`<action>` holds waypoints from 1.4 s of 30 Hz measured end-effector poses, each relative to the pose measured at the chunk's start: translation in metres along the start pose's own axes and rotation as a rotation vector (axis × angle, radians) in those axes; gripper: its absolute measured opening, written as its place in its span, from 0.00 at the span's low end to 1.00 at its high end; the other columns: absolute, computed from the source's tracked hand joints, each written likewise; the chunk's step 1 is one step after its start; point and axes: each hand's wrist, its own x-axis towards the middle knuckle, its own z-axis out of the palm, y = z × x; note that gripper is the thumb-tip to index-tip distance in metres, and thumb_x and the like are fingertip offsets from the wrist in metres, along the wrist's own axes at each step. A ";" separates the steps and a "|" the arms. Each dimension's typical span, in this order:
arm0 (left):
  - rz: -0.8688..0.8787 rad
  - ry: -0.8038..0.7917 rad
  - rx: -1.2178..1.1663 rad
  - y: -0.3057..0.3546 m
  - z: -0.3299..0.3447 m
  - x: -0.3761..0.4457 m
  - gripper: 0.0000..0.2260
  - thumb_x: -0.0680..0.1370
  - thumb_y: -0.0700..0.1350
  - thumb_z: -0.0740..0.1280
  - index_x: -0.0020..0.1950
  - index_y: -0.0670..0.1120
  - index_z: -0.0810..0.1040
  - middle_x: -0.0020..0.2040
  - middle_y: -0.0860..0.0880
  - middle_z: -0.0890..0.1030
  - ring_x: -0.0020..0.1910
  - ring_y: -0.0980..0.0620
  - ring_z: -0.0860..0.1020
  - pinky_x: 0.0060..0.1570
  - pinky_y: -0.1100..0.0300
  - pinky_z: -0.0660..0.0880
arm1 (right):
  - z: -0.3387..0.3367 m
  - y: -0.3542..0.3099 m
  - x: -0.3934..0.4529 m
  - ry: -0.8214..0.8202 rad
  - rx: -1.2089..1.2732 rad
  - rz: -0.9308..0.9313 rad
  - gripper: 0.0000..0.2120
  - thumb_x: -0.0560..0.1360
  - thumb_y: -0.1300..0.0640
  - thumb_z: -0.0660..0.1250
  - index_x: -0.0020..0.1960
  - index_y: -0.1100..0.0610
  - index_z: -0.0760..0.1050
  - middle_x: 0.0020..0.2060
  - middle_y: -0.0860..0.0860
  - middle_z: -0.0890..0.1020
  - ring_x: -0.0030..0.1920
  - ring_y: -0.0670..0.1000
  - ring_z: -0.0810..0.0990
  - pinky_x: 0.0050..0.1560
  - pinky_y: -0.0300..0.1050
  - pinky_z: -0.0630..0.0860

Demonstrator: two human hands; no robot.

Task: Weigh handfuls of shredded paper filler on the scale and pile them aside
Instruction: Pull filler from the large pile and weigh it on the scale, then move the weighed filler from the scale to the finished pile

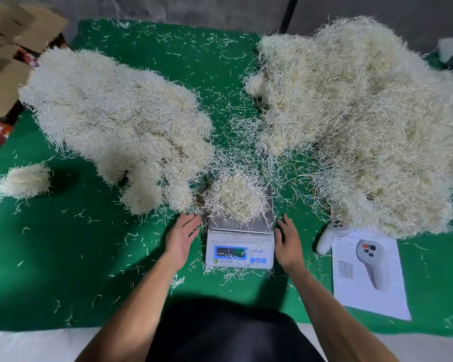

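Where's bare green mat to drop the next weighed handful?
Freest: near-left green mat, bordered by the small loose paper clump, the big left shredded-paper pile and the left hand. Crowded: white digital scale hemmed by both hands, right hand; right side taken by the larger pile, white handheld controller, printed sheet.

A green tabletop [94, 257] carries a white scale [239, 246] near its front middle. A large pile of shredded paper [115, 121] lies to the left, a larger heap [364, 121] to the right, and a small clump [24, 180] sits apart at far left. A white handheld controller [331, 235] touches a printed sheet [369, 273]. Loose strands are scattered everywhere.
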 end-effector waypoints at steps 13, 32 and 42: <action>0.043 0.060 0.083 -0.008 0.008 -0.002 0.19 0.85 0.55 0.57 0.68 0.43 0.75 0.64 0.46 0.82 0.62 0.54 0.80 0.72 0.54 0.68 | -0.005 -0.007 0.002 0.049 0.201 0.109 0.24 0.87 0.48 0.53 0.80 0.56 0.65 0.80 0.51 0.64 0.81 0.51 0.59 0.81 0.54 0.56; 0.364 0.206 -0.070 0.113 0.119 -0.036 0.13 0.83 0.44 0.65 0.67 0.51 0.77 0.67 0.59 0.77 0.65 0.63 0.75 0.68 0.60 0.69 | 0.022 -0.244 0.070 -0.001 0.795 -0.005 0.23 0.80 0.52 0.71 0.72 0.58 0.73 0.55 0.44 0.84 0.67 0.55 0.78 0.59 0.30 0.73; 0.507 0.073 0.523 0.182 0.071 -0.025 0.17 0.88 0.49 0.52 0.60 0.46 0.79 0.61 0.45 0.82 0.54 0.59 0.82 0.44 0.68 0.77 | 0.033 -0.308 0.039 -0.115 0.337 -0.710 0.24 0.87 0.42 0.49 0.77 0.50 0.70 0.79 0.48 0.66 0.79 0.43 0.61 0.81 0.51 0.58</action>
